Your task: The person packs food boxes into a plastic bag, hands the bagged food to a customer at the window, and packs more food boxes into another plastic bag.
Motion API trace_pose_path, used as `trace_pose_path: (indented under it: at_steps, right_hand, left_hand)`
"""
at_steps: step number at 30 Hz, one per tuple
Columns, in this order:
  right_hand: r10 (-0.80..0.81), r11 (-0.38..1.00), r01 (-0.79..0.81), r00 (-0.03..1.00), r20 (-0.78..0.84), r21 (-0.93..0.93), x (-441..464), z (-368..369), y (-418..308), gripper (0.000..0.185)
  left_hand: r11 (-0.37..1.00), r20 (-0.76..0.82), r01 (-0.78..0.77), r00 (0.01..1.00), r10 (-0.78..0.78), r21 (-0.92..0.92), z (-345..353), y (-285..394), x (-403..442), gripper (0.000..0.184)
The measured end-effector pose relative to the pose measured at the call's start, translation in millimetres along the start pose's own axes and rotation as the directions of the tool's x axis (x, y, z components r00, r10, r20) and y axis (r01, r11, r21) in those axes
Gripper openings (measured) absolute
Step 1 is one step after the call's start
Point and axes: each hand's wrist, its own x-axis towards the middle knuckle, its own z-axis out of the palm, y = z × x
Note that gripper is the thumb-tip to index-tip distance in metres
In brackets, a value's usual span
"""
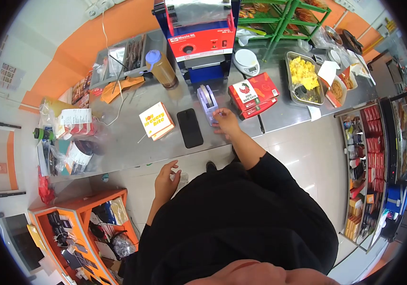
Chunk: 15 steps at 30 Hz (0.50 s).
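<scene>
My right hand [226, 122] is at the near end of a lilac tape dispenser [206, 100], its fingers bent against that end; whether a strip of tape is between them is too small to see. Low in front of the table edge, my left hand [167, 180] hangs with loosely curved fingers apart and nothing in it. A black phone [190, 128] lies on the steel table [132, 153], left of the dispenser. Farther left sits a small white and orange box [156, 121] with printed lettering. Red food boxes [253, 95] are stacked right of the dispenser.
Behind the dispenser stands a red and blue sealing machine [201, 45]. A sauce bottle [161, 70] and a white scale [246, 62] flank it. A metal tray of yellow food [303, 76] is at right. Packets [75, 123] crowd the left end. An orange shelf [82, 204] stands below.
</scene>
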Motion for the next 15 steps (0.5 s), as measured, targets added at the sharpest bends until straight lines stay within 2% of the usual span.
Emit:
trace_pose_path:
  at_steps: [3,5,6,8,11,15]
  right_hand:
    - [-0.057,0.997,0.058,0.998,-0.021,0.047,-2,0,8,0.021]
    - [-0.213,0.975,0.214,0.977,-0.021,0.055,-12,2,13,0.019]
    - [-0.213,0.975,0.213,0.977,-0.014,0.057,-8,1,26,0.019]
    - [-0.357,0.934,0.349,0.922,-0.147,-0.078,13,-2,62,0.017]
    - [-0.278,0.957,0.288,0.942,-0.187,0.028,19,5,73,0.015]
    - [-0.28,0.958,0.287,0.94,-0.193,0.011,19,11,72,0.014]
  left_hand:
    - [1.0,0.035,-0.013,0.999,0.013,0.006,0,0,0,0.043]
    - [1.0,0.043,-0.021,0.999,0.021,0.015,0,-1,0,0.043]
    - [1.0,0.051,-0.029,0.998,0.028,0.013,-1,-1,-1,0.042]
    - [0.999,0.053,-0.035,0.998,0.034,0.014,0,-1,-1,0.042]
    - [0.999,0.063,-0.037,0.997,0.037,0.007,4,0,0,0.041]
    - [0.998,0.115,-0.058,0.992,0.057,0.004,7,10,8,0.039]
